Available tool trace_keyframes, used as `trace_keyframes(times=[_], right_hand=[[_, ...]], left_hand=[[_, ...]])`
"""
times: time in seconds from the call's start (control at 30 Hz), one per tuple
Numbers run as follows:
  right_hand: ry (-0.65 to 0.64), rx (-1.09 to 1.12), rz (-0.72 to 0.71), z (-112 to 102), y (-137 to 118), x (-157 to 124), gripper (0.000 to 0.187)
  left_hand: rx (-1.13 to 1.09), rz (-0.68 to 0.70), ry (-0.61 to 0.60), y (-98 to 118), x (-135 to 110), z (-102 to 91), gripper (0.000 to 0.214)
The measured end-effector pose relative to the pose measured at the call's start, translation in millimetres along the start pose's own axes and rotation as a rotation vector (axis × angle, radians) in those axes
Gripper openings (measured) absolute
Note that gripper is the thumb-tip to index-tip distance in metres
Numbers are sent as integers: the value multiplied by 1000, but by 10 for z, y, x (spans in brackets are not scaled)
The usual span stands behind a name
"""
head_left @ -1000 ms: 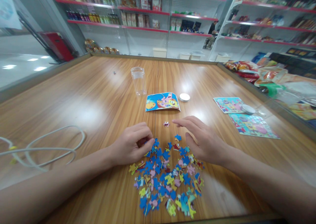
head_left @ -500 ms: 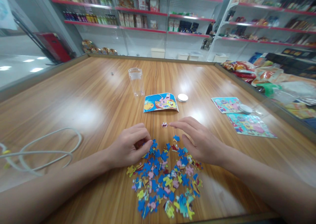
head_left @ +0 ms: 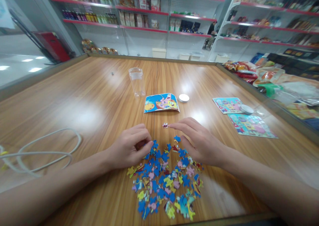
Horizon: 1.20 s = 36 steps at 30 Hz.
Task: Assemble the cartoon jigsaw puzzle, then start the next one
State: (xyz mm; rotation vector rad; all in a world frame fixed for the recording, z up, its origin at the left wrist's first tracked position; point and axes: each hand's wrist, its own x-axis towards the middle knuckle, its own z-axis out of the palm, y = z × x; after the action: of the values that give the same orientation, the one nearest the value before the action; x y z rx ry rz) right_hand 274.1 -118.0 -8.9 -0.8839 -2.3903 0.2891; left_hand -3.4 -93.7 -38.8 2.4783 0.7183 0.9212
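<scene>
A pile of loose jigsaw pieces (head_left: 160, 179), mostly blue, yellow and pink, is spread on the table in front of me. My left hand (head_left: 131, 144) rests at its upper left, fingers curled in and thumb bent beside them; I see nothing in its hollow. My right hand (head_left: 196, 138) lies to the upper right, fingers stretched out and apart. Its index fingertip is at the right edge of a single pink-and-white jigsaw piece (head_left: 165, 125), set above the pile. Farther back lies a curved picture card (head_left: 161, 103) with a cartoon scene on blue.
Behind the card stand a clear plastic cup (head_left: 137, 83) and a white round lid (head_left: 183, 98). Two more picture cards (head_left: 251, 125) lie at right, another lid (head_left: 246, 109) on one. A pale cable (head_left: 47, 153) loops at left. Packaged goods (head_left: 281, 83) line the right edge.
Both hands and the jigsaw pieces keep their places on the table. The whole view has shifted very slightly.
</scene>
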Motion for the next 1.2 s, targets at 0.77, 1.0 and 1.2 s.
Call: trace_keyframes(times=[0.77,1.0,1.2], right_hand=[[-41,-29,-2,2,-11,-1,47],[-31,-31,-9,-7,-18,10,47],[-32,-32,-7,-3,-18,5,48]], left_hand=[[-10,27,-8,15,-24,-10,17],[-1,27,-16,-7,-21,-6,17],[-11,36,-6,17,-17,-4,17]])
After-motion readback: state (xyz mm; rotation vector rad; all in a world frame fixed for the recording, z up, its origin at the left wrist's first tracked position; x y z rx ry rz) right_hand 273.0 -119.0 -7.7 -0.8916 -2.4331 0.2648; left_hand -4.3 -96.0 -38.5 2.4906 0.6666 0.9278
